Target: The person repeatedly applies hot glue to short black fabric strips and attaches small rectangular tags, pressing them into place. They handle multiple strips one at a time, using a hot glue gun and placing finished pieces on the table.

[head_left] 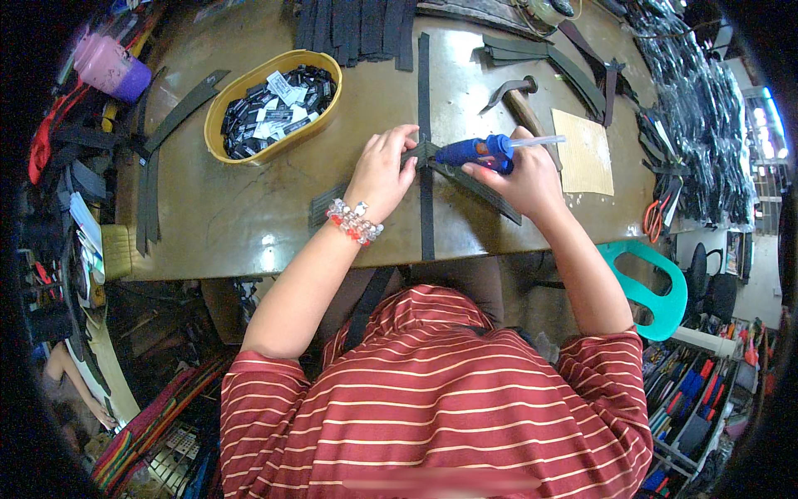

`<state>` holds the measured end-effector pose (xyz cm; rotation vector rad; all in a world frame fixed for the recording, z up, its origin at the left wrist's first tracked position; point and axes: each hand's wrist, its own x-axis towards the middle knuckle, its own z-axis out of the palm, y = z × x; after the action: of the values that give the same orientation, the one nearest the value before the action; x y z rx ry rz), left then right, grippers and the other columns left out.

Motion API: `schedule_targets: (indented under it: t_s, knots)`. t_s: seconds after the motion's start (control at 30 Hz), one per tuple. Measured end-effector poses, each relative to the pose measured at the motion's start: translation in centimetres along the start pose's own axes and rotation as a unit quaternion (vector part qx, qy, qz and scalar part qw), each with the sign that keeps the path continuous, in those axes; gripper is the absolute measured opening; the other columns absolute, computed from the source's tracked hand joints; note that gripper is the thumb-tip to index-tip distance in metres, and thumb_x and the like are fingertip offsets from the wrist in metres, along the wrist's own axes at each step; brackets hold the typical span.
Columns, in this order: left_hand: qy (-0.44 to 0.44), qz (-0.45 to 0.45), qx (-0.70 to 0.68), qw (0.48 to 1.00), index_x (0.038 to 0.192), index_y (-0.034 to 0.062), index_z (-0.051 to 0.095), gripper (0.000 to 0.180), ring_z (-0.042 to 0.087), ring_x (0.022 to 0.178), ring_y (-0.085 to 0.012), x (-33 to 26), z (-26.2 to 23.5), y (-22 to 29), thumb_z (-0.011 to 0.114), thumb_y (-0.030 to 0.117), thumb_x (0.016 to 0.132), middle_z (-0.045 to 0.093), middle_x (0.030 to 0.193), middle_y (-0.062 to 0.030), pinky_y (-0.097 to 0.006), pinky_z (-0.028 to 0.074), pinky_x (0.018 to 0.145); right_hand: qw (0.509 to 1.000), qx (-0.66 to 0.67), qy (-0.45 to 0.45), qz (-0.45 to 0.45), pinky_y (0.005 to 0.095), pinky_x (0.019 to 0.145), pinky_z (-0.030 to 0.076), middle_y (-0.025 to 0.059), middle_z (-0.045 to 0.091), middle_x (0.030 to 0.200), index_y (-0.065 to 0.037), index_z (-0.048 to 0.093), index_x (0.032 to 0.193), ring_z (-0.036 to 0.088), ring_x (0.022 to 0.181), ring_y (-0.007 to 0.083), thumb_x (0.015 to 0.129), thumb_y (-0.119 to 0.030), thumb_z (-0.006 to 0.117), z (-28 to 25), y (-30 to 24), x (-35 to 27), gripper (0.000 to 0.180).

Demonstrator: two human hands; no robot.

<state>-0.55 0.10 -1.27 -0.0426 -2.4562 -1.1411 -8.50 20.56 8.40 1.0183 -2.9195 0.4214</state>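
My right hand point(532, 181) grips a blue hot glue gun point(474, 152) with a clear glue stick point(545, 140) poking out of its back end. The gun's nozzle points left, at the spot where dark straps meet. One long black strap point(426, 218) runs straight up and down the table there, and a dark folded strap point(490, 198) slants across it. At this crossing my left hand point(378, 173), with beaded bracelets on its wrist, has its fingers closed on the folded strap. Whether glue touches the strap is too small to tell.
A yellow tub point(214, 137) of small black and white pieces stands left on the table point(249, 220). A hammer point(525, 108) and a tan square sheet point(586, 154) lie right of the gun, orange-handled scissors point(654, 218) at the right edge. Dark strap bundles point(353, 33) lie at the back.
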Motion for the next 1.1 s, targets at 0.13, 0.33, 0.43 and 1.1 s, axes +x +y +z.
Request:
schedule_targets:
  t_s: [0.13,0.33,0.43,1.1]
  knots:
    - [-0.002,-0.006,0.0,1.0,0.12,0.0058,0.051,0.045,0.06,0.092,-0.0244,0.0,0.0,0.1,0.065,0.0,0.078,0.064,0.098,-0.0096,-0.037,0.048,0.086,1.0,-0.021,0.01,0.003,0.042,0.067,0.049,0.0136,0.056,0.08,-0.01,0.071,0.087,0.062,0.075,0.0314,0.071,-0.051,0.074,0.2,-1.3,1.8,0.044]
    - [-0.007,0.009,0.018,1.0,0.119,0.0054,0.052,0.042,0.059,0.093,-0.0257,0.0,0.0,0.0,0.064,0.001,0.079,0.064,0.098,-0.0099,-0.038,0.047,0.087,0.986,-0.068,0.09,-0.125,0.0441,0.076,0.049,0.0156,0.057,0.087,-0.006,0.065,0.091,0.061,0.089,0.0349,0.075,-0.021,0.072,0.8,4.0,-0.3,0.023]
    - [-0.008,0.022,0.031,0.999,0.118,0.0044,0.053,0.039,0.058,0.095,-0.0271,-0.3,0.2,-0.2,0.063,0.004,0.08,0.063,0.099,-0.0101,-0.039,0.046,0.088,0.909,0.159,0.335,0.191,0.0323,0.081,0.046,0.0061,0.066,0.098,-0.003,0.064,0.105,0.058,0.087,0.0163,0.088,-0.019,0.068,0.8,12.0,-2.8,0.024]
    - [-0.082,-0.068,0.397,0.912,0.086,0.0022,0.064,0.015,0.059,0.094,-0.0332,4.6,-19.3,-6.6,0.067,0.01,0.074,0.06,0.091,-0.0174,-0.041,0.047,0.085,0.914,0.071,0.357,0.177,0.0426,0.095,0.039,0.0172,0.056,0.107,-0.001,0.061,0.108,0.051,0.106,0.0327,0.082,-0.009,0.063,6.4,10.4,-11.8,0.028]
